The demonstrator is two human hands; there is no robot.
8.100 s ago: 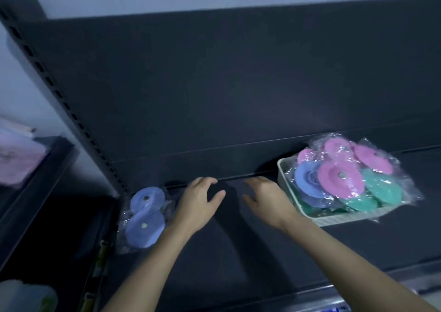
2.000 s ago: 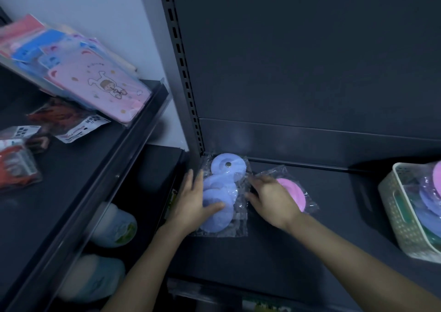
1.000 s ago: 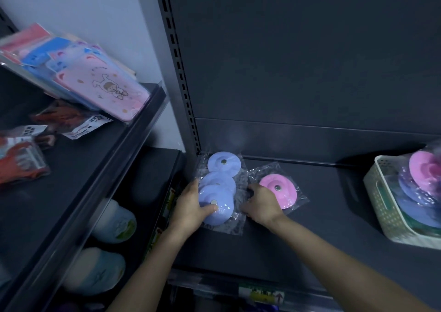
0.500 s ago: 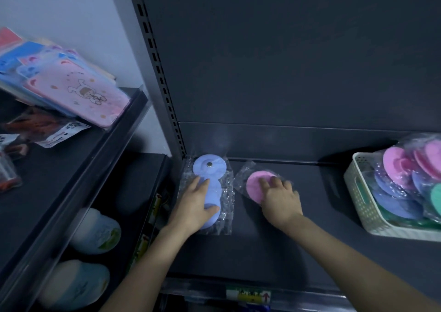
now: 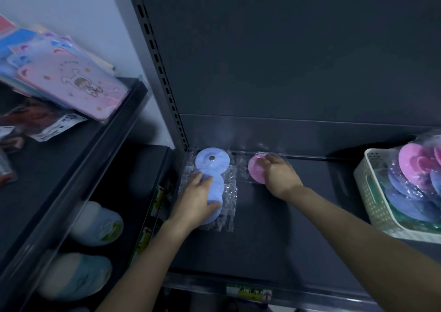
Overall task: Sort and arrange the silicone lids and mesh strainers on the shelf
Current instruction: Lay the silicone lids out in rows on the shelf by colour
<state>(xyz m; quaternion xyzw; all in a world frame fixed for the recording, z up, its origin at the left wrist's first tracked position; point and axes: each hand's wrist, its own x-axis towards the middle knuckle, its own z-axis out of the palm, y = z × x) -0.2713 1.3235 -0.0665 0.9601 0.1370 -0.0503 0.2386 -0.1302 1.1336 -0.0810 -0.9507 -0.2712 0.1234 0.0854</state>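
Observation:
Blue silicone lids (image 5: 212,163) in clear plastic wrap lie in a row at the back left corner of the dark shelf (image 5: 274,245). My left hand (image 5: 195,202) rests flat on the nearer blue lids, fingers straight. To their right a pink silicone lid (image 5: 255,169) in its wrap lies against the shelf's back wall. My right hand (image 5: 280,177) presses on it from the right and covers about half of it. A white perforated basket (image 5: 368,187) at the right holds more wrapped pink, blue and green lids.
A slotted upright (image 5: 157,66) bounds the shelf on the left. Beyond it, another shelf carries pink and blue packaged boards (image 5: 69,80), with pale rounded packs (image 5: 95,225) on the level below. A label strip (image 5: 248,292) runs along the front edge.
My right hand has pushed the pink lid back against the rear wall. My left hand stays on the blue lids, which now lie straighter in the corner.

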